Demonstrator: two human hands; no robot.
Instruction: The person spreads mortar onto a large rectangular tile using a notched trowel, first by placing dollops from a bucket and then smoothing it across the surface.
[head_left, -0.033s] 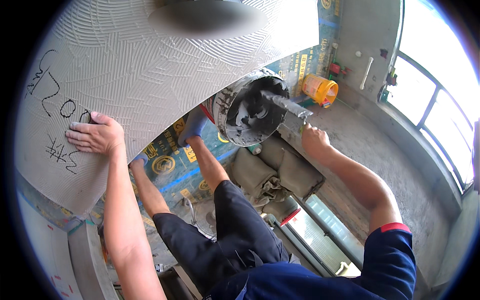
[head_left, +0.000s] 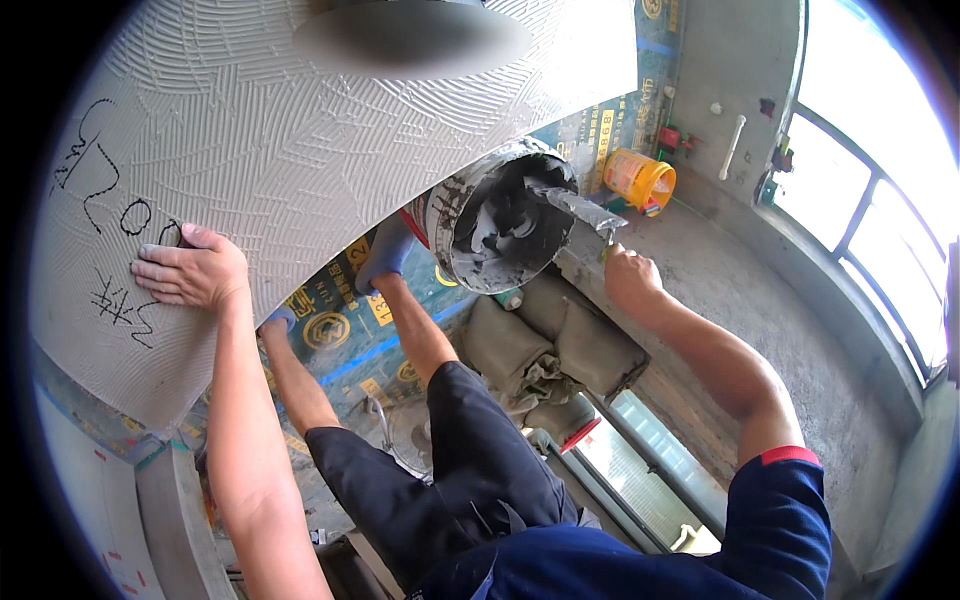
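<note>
A large pale slab [head_left: 330, 170], ribbed all over and marked with black handwriting, leans across the upper left. My left hand [head_left: 195, 268] lies flat against its surface, fingers stretched out. In my right hand [head_left: 633, 277] is the handle of a trowel [head_left: 580, 207]. Its grey-smeared blade reaches over the rim of a bucket [head_left: 455, 222], and the blade's tip is inside the opening. Wet grey mortar [head_left: 500, 225] coats the bucket's inner walls and lies in it. My right fingers wrap round the handle and hide most of it.
Beyond the trowel, a yellow bucket [head_left: 628, 178] lies tilted on the grey ledge [head_left: 720, 270]. Full sacks [head_left: 600, 345] are piled below the mortar bucket. A framed glass panel [head_left: 670, 450] is at lower right, windows [head_left: 850, 190] at far right. Printed dark sheeting [head_left: 340, 340] is by my feet.
The trowel blade has turned slightly and shows more of its flat face. My right hand has barely shifted; my left hand remains in place on the slab.
</note>
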